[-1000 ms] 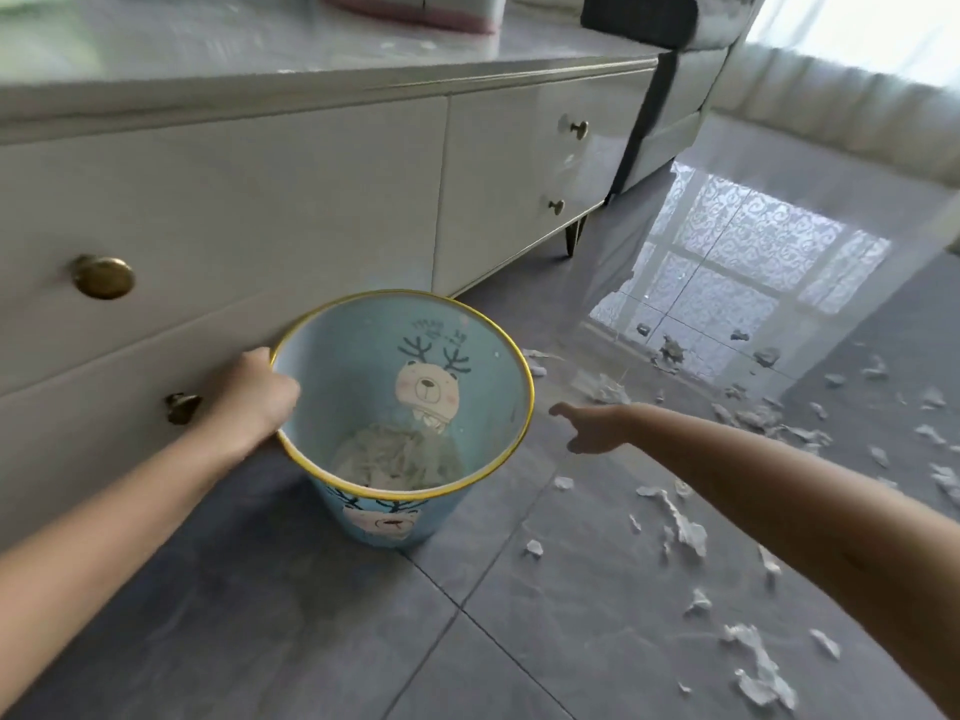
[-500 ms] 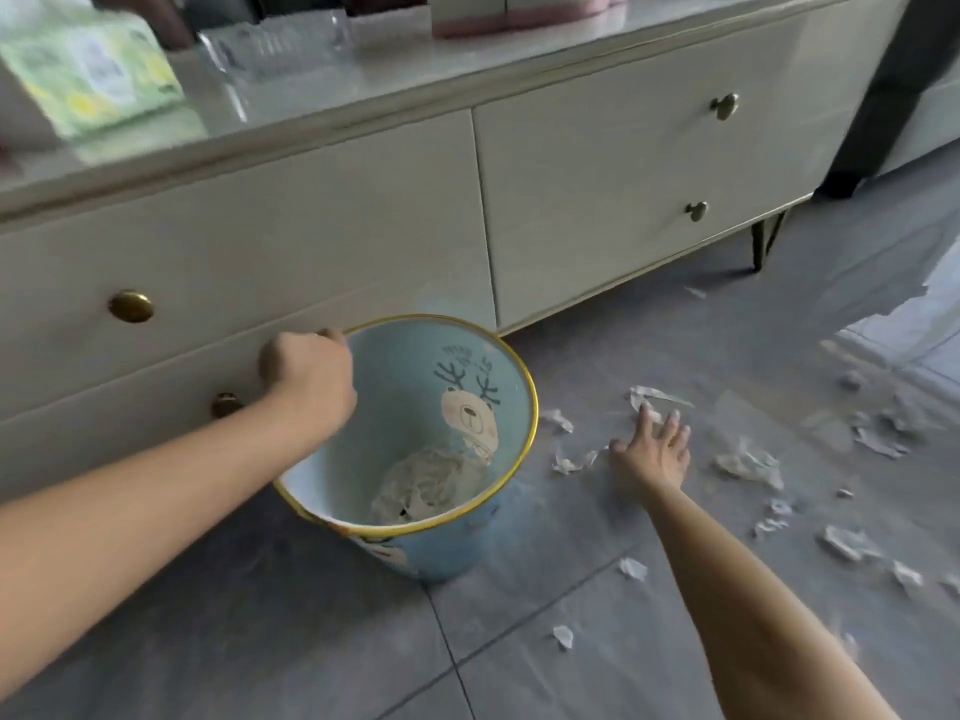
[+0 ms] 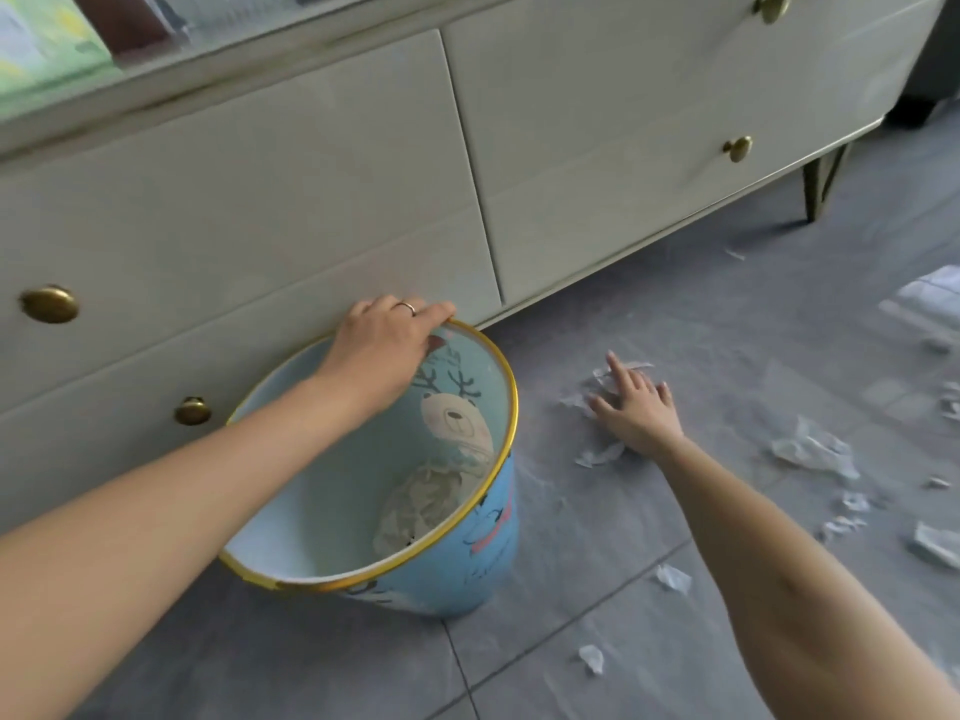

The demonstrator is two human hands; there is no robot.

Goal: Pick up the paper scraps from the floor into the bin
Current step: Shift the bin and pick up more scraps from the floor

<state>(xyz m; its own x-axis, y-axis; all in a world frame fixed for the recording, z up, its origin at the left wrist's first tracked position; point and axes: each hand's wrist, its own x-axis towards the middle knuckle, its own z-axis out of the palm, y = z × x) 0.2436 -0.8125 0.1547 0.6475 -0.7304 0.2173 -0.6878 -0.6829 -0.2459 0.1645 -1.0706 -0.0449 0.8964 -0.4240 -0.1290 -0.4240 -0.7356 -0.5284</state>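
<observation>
Paper scraps [image 3: 813, 452] are all over the floor [image 3: 691, 314], mostly out past the right hand [image 3: 636, 407] and off to its right. A couple of small bits are back beside the right forearm. There's already a crumpled wad [image 3: 421, 506] at the bottom of the bin [image 3: 488, 558], which sits under the left hand [image 3: 387, 350] and just left of the right one.

What changed: a second ago the right hand was up in the air reaching out. Half a second ago it had landed on the floor next to a scrap. Now it's lying flat, fingers straight and spread, on top of a little cluster of white bits. It hasn't closed on anything yet, so I'd say the actual grab is only about to happen.

The left hand moved too. It was gripping the near-left side of the rim, and now its fingers are hooked over the far edge, right up against the drawer unit [image 3: 311, 174]. The bin looks tipped a bit. My guess is it's being held steady for the next drop.

Writing: nothing legible. The bin has a cartoon deer with antlers inside and some scrawl on the outside wall, too blurry to read. There's a green-printed pack [image 3: 47, 49] up above the left hand, also unreadable.
</observation>
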